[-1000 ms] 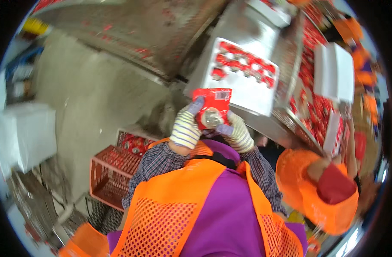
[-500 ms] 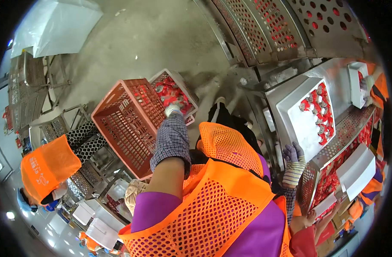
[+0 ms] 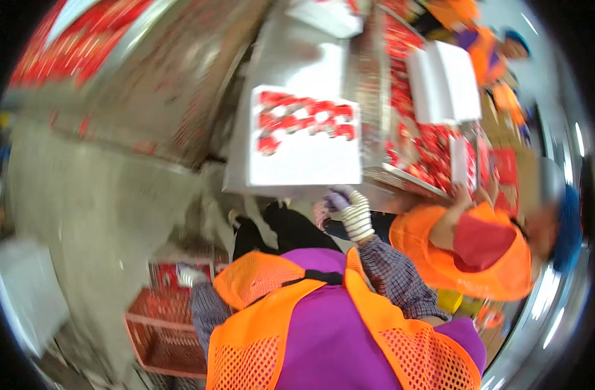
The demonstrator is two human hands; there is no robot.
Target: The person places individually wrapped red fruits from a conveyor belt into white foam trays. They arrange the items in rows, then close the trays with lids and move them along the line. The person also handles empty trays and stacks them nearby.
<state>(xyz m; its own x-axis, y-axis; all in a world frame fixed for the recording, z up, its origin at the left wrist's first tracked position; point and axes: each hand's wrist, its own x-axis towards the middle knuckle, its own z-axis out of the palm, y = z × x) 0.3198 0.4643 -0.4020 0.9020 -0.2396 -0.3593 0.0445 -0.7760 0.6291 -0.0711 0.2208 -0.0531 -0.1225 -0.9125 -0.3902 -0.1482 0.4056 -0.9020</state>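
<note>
**Hands split: one low at crate, one up at tray**

L hand (image 3: 192,275), white glove, is down over the red plastic lattice crate (image 3: 164,325) w/ red packs inside; grip too blurred to tell. Moving right: R hand (image 3: 351,209), striped knit glove w/ purple fingertips, reaches up, fingers curled near the front edge of the white flat tray (image 3: 304,153); can't tell if it holds anything. Tray lies straight ahead of R hand, long axis left-right, red packs (image 3: 302,118) across its far half. Far right: co-worker in an orange vest (image 3: 469,270).

Red packages (image 3: 297,120) on a white tray (image 3: 304,162); more red packages (image 3: 434,146) heaped to its right.
</note>
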